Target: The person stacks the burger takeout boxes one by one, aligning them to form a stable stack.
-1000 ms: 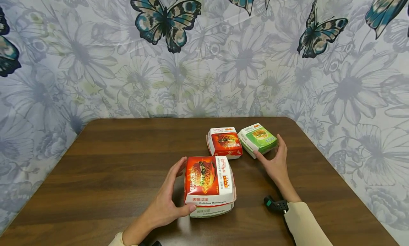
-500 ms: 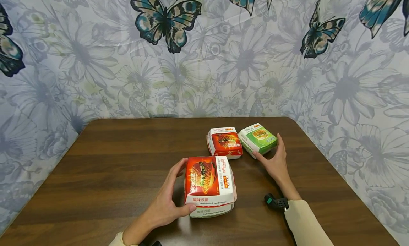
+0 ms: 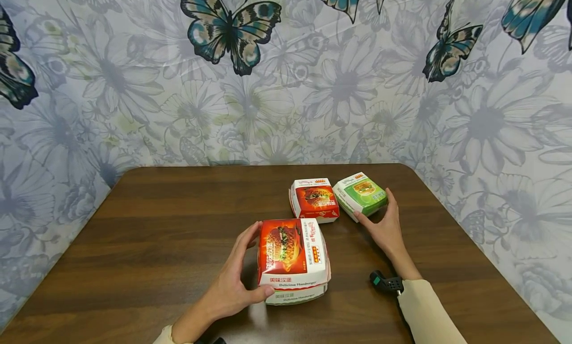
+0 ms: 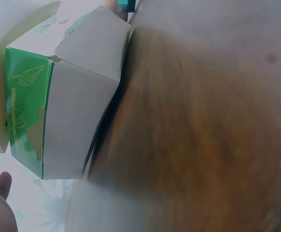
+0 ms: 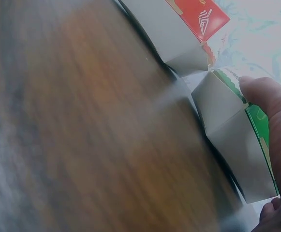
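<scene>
Head view: I've got four burger boxes on the tabletop [image 3: 156, 235]. The near red box [image 3: 286, 247] sits on top of the near green box [image 3: 297, 296], in the middle of the tabletop, closer to the person. The far red box [image 3: 315, 197] and far green box [image 3: 363, 192] lie side by side behind, toward the tabletop's far right corner. Left hand [image 3: 231, 283] grasps the near stack: thumb at its near left corner, fingers round its left side. Right hand [image 3: 388, 231] grasps the far green box, thumb at its near corner, fingers at the side facing the tabletop's right edge.

Left wrist: green lower box down on the tabletop, pale side of the upper one beside it (feed is rotated, so "above" reads as left). Fingertips show at the far end of the stack; can't confirm how hard they press.

Right wrist: thumb on the far green box, box low against the tabletop. Its corner meets the far red box or nearly so; can't settle contact.

Progress, my read: one red-on-green pair is stacked and fairly square. The far two sit separately, unstacked, the green one turned askew to its neighbour. If those count too, I'd call it half done.
</scene>
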{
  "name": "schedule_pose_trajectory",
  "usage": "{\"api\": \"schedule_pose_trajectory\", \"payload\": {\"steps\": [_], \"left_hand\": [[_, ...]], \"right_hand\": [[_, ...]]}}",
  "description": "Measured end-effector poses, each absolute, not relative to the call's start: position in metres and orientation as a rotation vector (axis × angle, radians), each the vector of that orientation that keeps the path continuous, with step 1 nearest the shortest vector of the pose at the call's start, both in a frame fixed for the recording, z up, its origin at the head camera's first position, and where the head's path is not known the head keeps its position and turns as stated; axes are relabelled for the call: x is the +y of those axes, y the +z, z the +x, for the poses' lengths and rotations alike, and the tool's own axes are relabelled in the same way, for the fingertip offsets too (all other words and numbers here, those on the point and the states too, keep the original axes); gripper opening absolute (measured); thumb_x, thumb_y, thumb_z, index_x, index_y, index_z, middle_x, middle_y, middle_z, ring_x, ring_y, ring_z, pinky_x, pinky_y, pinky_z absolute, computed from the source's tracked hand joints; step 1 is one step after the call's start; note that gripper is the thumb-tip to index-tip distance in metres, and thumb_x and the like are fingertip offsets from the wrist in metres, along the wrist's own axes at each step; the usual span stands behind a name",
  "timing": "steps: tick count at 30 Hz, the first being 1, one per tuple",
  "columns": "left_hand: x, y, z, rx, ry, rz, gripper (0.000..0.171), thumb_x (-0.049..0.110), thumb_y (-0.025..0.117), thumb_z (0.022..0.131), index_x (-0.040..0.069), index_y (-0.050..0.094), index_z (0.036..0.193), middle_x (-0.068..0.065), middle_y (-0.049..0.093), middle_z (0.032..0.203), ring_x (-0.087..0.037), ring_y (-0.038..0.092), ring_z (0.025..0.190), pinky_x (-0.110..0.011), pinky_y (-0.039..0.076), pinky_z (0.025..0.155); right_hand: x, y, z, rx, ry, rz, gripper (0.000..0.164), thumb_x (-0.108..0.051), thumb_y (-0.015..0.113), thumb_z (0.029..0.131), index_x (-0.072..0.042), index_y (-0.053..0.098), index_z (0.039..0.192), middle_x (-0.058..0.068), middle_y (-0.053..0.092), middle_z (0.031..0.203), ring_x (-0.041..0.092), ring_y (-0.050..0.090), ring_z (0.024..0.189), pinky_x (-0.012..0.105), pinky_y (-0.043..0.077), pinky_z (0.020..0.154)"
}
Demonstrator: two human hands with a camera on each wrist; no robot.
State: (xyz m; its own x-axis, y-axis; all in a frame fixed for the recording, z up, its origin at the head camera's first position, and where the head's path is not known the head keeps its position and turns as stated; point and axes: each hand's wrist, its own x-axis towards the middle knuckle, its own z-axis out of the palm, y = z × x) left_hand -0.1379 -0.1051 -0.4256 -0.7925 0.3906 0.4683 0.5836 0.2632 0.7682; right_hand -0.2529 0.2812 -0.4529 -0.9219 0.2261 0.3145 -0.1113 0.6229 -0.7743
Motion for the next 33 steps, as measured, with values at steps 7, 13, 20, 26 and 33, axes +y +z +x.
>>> {"api": "schedule_pose_trajectory", "payload": {"steps": [7,13,20,26,33], "left_hand": [[-0.107,-0.428,-0.136,-2.358,-1.555,-0.908,0.114,0.037,0.084,0.068,0.018,0.013,0.155,0.004,0.019,0.157,-0.019,0.033,0.135,-0.064,0.034,0.1],[-0.108,-0.431,-0.134,-2.353,-1.553,-0.922,0.114,0.037,0.084,0.068,0.019,0.012,0.155,0.004,0.018,0.157,-0.021,0.034,0.134,-0.065,0.033,0.099],[-0.108,-0.433,-0.132,-2.337,-1.586,-0.936,0.113,0.037,0.083,0.069,0.02,0.012,0.155,0.003,0.018,0.157,-0.022,0.033,0.135,-0.068,0.031,0.099],[-0.108,-0.434,-0.132,-2.333,-1.579,-0.945,0.112,0.037,0.083,0.07,0.02,0.012,0.155,0.002,0.019,0.157,-0.021,0.032,0.136,-0.067,0.032,0.099],[-0.108,-0.434,-0.132,-2.327,-1.578,-0.951,0.112,0.038,0.082,0.07,0.019,0.012,0.155,0.002,0.019,0.157,-0.02,0.031,0.137,-0.067,0.032,0.1]], "right_hand": [[0.279,-0.454,-0.249,-2.454,1.199,-0.091,0.107,-0.04,0.077,0.079,-0.018,0.006,0.156,0.019,0.017,0.156,0.036,0.021,0.142,0.058,0.024,0.112],[0.277,-0.456,-0.246,-2.41,1.243,-0.082,0.104,-0.036,0.078,0.08,-0.016,0.009,0.155,0.019,0.017,0.155,0.033,0.024,0.141,0.053,0.028,0.113],[0.276,-0.457,-0.243,-2.371,1.289,-0.062,0.101,-0.033,0.078,0.081,-0.012,0.012,0.154,0.019,0.016,0.154,0.031,0.024,0.142,0.051,0.029,0.113],[0.276,-0.456,-0.243,-2.376,1.313,-0.085,0.098,-0.035,0.076,0.082,-0.011,0.014,0.154,0.018,0.016,0.155,0.031,0.023,0.142,0.051,0.031,0.111],[0.276,-0.455,-0.241,-2.374,1.311,-0.122,0.096,-0.036,0.076,0.081,-0.012,0.017,0.153,0.016,0.017,0.155,0.03,0.024,0.142,0.05,0.031,0.112]]}}
